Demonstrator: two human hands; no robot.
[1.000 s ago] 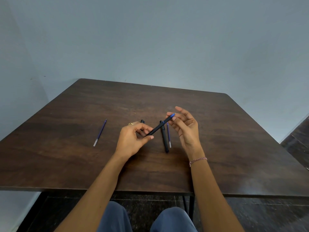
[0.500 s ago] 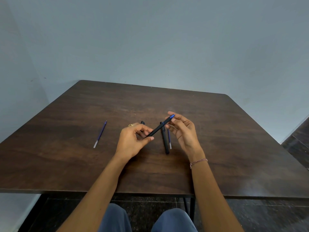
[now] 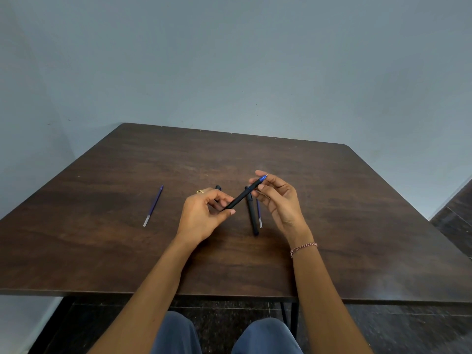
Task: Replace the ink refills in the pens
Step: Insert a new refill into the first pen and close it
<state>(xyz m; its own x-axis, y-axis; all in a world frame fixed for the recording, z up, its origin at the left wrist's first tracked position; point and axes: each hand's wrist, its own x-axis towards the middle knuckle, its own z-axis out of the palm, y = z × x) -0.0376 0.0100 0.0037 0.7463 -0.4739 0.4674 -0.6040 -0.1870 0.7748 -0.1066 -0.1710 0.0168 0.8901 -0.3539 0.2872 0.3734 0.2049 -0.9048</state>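
Observation:
My left hand (image 3: 201, 215) grips the lower end of a black pen (image 3: 244, 195) that slants up to the right above the table. Its blue tip section (image 3: 263, 178) sits between the fingertips of my right hand (image 3: 278, 200). A second black pen (image 3: 252, 215) lies on the table between my hands, with a thin blue refill (image 3: 259, 213) just to its right. Another blue refill (image 3: 153, 205) lies apart at the left. A small black piece (image 3: 217, 187) pokes out behind my left fingers.
The dark wooden table (image 3: 102, 251) stands against a pale blue wall, its front edge close to my knees. A dark tiled floor shows below the table and at the right.
My right fingers have closed in on the pen's blue tip after being spread a second ago. The left hand and the things on the table have barely moved.

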